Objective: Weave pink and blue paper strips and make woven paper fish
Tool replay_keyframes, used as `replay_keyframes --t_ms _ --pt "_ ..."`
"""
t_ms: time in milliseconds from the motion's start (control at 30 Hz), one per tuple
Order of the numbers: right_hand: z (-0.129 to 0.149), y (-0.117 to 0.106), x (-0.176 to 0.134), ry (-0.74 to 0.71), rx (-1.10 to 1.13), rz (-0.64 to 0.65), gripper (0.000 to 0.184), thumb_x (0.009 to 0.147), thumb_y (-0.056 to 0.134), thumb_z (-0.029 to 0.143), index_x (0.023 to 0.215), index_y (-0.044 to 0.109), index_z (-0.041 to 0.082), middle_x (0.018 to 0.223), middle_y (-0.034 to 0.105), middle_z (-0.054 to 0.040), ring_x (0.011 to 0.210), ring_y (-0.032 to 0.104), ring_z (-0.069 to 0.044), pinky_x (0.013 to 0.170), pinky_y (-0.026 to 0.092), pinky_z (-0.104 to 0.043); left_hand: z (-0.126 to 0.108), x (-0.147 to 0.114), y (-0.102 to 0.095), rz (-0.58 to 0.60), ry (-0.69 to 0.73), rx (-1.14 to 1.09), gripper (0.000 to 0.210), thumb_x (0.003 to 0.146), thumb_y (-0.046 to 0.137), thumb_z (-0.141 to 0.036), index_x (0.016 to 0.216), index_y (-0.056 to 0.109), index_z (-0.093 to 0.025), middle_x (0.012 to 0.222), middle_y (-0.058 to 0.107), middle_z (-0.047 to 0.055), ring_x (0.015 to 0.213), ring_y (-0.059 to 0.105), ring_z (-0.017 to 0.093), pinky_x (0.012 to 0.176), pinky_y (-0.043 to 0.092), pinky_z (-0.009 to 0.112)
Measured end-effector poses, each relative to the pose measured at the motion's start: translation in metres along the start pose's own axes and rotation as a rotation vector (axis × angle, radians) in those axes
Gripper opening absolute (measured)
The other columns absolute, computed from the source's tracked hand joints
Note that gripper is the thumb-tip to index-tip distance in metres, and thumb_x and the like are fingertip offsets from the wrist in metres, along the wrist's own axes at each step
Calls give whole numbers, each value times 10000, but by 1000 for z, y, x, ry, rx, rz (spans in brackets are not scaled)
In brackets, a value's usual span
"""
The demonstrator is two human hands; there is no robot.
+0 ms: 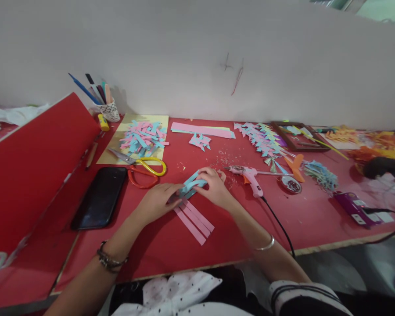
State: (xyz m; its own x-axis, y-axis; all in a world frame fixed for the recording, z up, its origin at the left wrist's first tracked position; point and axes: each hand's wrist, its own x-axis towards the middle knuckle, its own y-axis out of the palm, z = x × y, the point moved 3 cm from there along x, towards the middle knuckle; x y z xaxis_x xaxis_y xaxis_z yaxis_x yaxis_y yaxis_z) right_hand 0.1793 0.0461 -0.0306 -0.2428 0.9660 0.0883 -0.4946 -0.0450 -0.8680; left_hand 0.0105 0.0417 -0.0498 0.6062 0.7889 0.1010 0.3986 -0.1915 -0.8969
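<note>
Blue paper strips | between fingertips | left hand, right hand: both pinching

Clock read from the hands. Left hand and right hand both hold blue paper strips, the right pinching a loop between thumb and fingers. Pink paper strips fan out at 6 on the red table. Glue gun lies at 3, nozzle toward the right hand. Black phone at 9; scissors, blades apart, between 9 and 10. Past them, a heap of cut paper on a yellow sheet. Stacked long strips at 12. Folded-paper piece near 2.
</note>
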Motion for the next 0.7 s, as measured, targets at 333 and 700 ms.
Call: replay_keyframes --t_ms 333,700 --pt "0 -6 3 -11 83 32 131 746 529 295 802 601 201 885 642 -27 886 542 -193 883 225 -413 -1 -3 0 -37 4 -1 306 764 471 -206 1061 541 -177 962 661 57 852 607 180 727 460 273" --pt "7 -12 2 -91 -24 -121 132 725 605 280 647 590 175 990 566 -37 932 492 -189 814 204 -365 -3 -1 0 -83 -36 -38 374 752 502 -329 1092 518 -174 830 667 36 751 612 167 657 441 247"
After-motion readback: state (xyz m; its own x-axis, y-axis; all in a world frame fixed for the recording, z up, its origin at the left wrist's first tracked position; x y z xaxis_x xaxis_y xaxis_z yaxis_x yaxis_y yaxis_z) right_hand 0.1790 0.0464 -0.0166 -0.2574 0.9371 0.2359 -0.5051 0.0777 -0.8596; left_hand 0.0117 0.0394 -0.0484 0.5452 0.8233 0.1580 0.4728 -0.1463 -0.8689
